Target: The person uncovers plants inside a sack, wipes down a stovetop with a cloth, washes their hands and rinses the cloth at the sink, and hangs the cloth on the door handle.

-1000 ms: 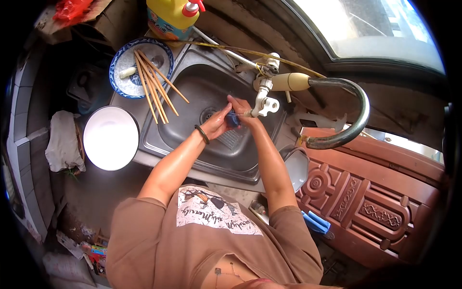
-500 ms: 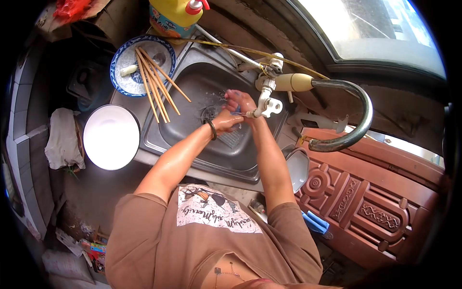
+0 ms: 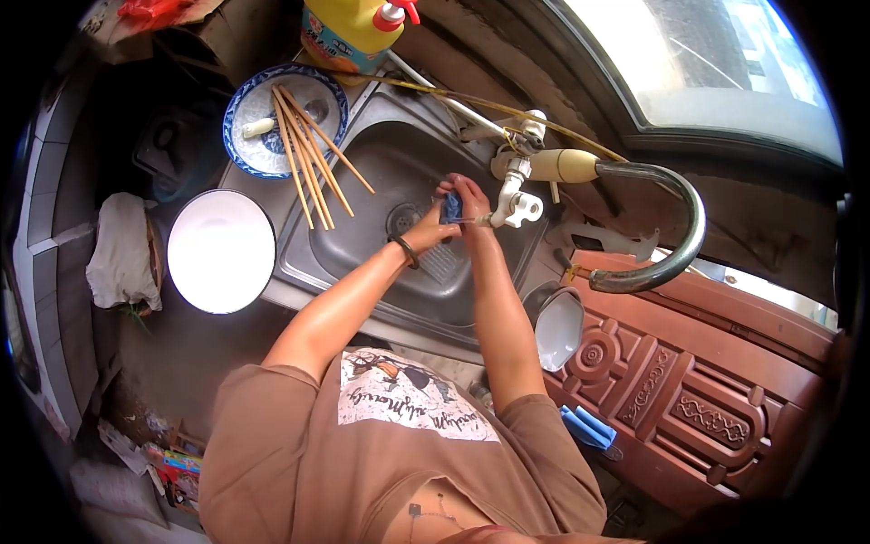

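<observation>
Over the metal sink (image 3: pixel 362 154), my two hands meet under the white tap (image 3: pixel 514 201). A small crumpled blue cloth (image 3: pixel 451 208) is pressed between them. My left hand (image 3: pixel 430 228), below a dark bracelet (image 3: pixel 405 252), is closed against the cloth from the left. My right hand (image 3: pixel 469 198) curls around its other side, fingers bent toward the left. A thin stream of water seems to run from the spout onto them. Part of the cloth and some fingers are hidden.
Several wooden chopsticks (image 3: pixel 308 161) lie across a blue-and-white plate (image 3: pixel 234 150), ends over the sink. A white round basin (image 3: pixel 221 252) stands left. Behind are a yellow pump bottle (image 3: pixel 349 38) and curved metal pipe (image 3: pixel 693 213); at right, a bowl (image 3: pixel 557 331).
The fingers of my right hand have curled inward, and more of the blue cloth shows between my hands. Splashing water has lessened. The whole view has shifted slightly.
</observation>
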Tool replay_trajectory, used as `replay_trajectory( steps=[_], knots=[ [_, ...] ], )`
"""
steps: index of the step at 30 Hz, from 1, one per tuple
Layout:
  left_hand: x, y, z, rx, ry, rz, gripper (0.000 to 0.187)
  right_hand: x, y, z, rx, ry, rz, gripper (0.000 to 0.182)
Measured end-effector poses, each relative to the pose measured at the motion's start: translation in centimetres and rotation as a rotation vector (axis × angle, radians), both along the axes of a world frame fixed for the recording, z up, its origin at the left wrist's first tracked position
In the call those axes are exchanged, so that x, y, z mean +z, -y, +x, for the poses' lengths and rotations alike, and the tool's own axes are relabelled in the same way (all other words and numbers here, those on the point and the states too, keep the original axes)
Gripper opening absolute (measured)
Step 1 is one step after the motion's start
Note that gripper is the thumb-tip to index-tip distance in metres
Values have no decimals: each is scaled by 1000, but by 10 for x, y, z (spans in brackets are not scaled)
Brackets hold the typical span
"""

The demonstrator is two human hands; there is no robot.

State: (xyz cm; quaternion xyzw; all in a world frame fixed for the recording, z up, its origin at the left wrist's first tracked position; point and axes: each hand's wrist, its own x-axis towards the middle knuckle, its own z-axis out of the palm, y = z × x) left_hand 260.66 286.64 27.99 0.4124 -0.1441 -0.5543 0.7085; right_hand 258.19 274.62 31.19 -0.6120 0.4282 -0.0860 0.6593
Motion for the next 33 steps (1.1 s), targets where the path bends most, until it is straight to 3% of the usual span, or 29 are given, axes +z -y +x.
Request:
replay_trajectory(
  steps=[2, 3, 4, 5, 6, 7, 9, 11, 12, 13, 14, 15, 16, 18, 19, 20, 21, 23, 24, 27, 28, 31, 33],
  knots=[
    [18, 4, 7, 143, -321, -71, 68, -3, 11, -17, 181, -111, -97, 49],
    [26, 10, 9, 216, -484, -109, 64, 7, -5, -20, 130, -93, -76, 51],
    [-9, 31, 0, 356, -442, 58, 64, 27, -37, -16, 83, -75, -56, 53],
    [0, 29, 5, 388, -498, 136, 63, 36, -61, -15, 36, -57, -38, 55],
    [18, 22, 15, 418, -554, 216, 63, 17, -69, -25, 147, -71, -326, 54],
    [26, 19, 19, 448, -609, 298, 62, 17, -71, -26, 134, -46, -348, 52],
    [25, 18, 5, 370, -383, 135, 59, 16, -76, -28, 108, 4, -392, 50],
    [26, 16, -18, 280, -146, -19, 56, 25, -49, -17, -94, 60, -137, 50],
    [39, 15, -30, 250, -54, 33, 54, 55, -43, -11, -155, -8, 37, 50],
    [39, 16, -33, 254, 5, -30, 55, 50, -43, -12, -176, 12, 33, 50],
    [34, 19, -29, 318, -172, -45, 55, 45, -44, -13, -196, 32, 30, 51],
    [27, 25, -21, 380, -352, -63, 57, 15, -39, -22, -43, 61, -119, 55],
    [22, 23, -7, 395, -451, -22, 57, 48, -70, -10, 14, 12, -115, 52],
    [-8, 16, 4, 250, -556, 5, 61, 35, -79, -20, 121, 9, -248, 46],
    [-16, 10, 12, 176, -605, 21, 64, 35, -79, -15, 178, 65, -323, 45],
    [-19, 12, 5, 145, -474, -15, 63, 36, -74, -11, 124, 60, -353, 39],
    [-10, 11, -3, 110, -343, -48, 63, 36, -67, -9, 193, 54, -428, 37],
    [26, -2, 0, -31, -429, 103, 60, 37, -38, -10, 338, 33, -588, 33],
    [35, -8, 4, -8, -483, 29, 62, 32, -22, -17, 531, -37, -900, 30],
    [10, -10, 18, -44, -671, -81, 62, 57, -24, -28, 712, 69, -1056, 29],
    [47, -15, 19, 85, -552, 129, 65, 57, -29, -30, 705, 170, -1076, 30],
    [63, -17, 20, 86, -485, 167, 67, 57, -40, -29, 630, 130, -881, 30],
    [44, -7, 17, 103, -433, 210, 71, 58, -43, -23, 527, 127, -625, 30]
  ],
)
